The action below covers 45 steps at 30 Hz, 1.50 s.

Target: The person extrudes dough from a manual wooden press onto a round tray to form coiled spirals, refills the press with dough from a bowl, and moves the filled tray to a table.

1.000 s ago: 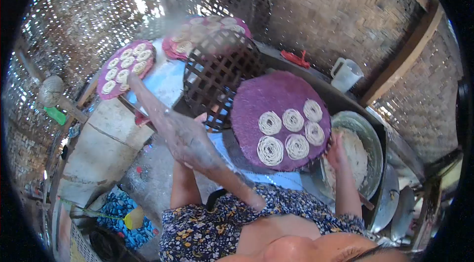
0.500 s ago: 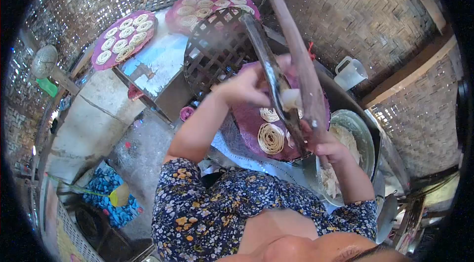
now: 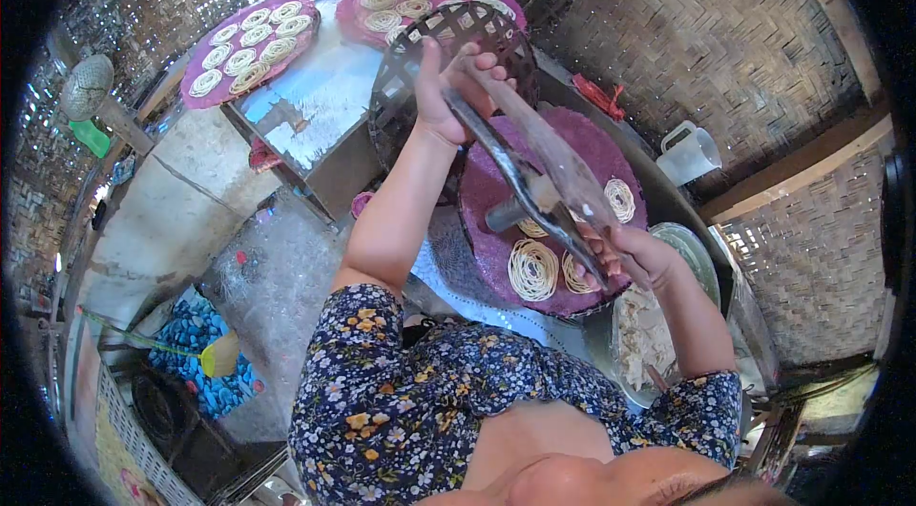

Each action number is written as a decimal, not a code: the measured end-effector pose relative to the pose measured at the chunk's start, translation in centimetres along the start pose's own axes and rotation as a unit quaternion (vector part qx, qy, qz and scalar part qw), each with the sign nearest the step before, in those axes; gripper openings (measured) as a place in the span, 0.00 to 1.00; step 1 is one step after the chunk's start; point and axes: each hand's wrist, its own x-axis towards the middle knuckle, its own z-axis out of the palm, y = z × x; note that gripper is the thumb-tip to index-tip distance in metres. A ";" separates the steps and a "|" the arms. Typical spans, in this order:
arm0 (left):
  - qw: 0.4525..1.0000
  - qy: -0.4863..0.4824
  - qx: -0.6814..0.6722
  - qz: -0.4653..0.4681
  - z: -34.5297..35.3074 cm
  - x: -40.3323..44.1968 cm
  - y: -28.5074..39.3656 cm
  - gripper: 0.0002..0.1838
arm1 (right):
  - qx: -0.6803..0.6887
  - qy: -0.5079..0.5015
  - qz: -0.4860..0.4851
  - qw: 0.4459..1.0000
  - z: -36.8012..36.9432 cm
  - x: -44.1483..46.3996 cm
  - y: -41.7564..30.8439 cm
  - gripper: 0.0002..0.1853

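A hand-held wooden noodle press, with a dark handle (image 3: 520,177) and a paler handle (image 3: 549,144), slants above a round purple tray (image 3: 491,263). My left hand (image 3: 458,86) is at the far end of the handles, fingers curled around the paler one and thumb pointing up. Around the near end, my right hand (image 3: 634,253) is closed. A grey cylinder (image 3: 506,213) juts from the press's middle, over the tray. Coiled noodle nests lie on the tray, including a large nest (image 3: 532,269) and another nest (image 3: 619,201); the press partly hides others.
Pale dough sits in a basin (image 3: 701,263) at my right. Two purple trays of nests, a left tray (image 3: 196,98) and a far tray (image 3: 358,15), stand beyond a dark woven basket (image 3: 401,77). A clear jug (image 3: 689,158) and a red item (image 3: 599,96) are near the woven wall.
My left hand has moved from the middle of the press to the handles' far end. The handles are closer together, and the cylinder now shows below them. My right hand keeps its hold.
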 end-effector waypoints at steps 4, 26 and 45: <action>0.999 0.044 0.009 0.028 -0.4 -0.8 1.3 0.27 | -0.025 -0.002 -0.027 0.999 2.2 1.5 -1.5 0.30; 0.994 -0.073 0.061 0.055 5.8 -3.5 0.7 0.25 | -0.180 0.095 -0.012 0.979 4.4 -4.6 -2.9 0.37; 0.994 -0.069 0.078 0.045 8.0 -4.2 -0.7 0.30 | -0.203 0.122 -0.045 0.970 5.3 -6.2 -2.3 0.36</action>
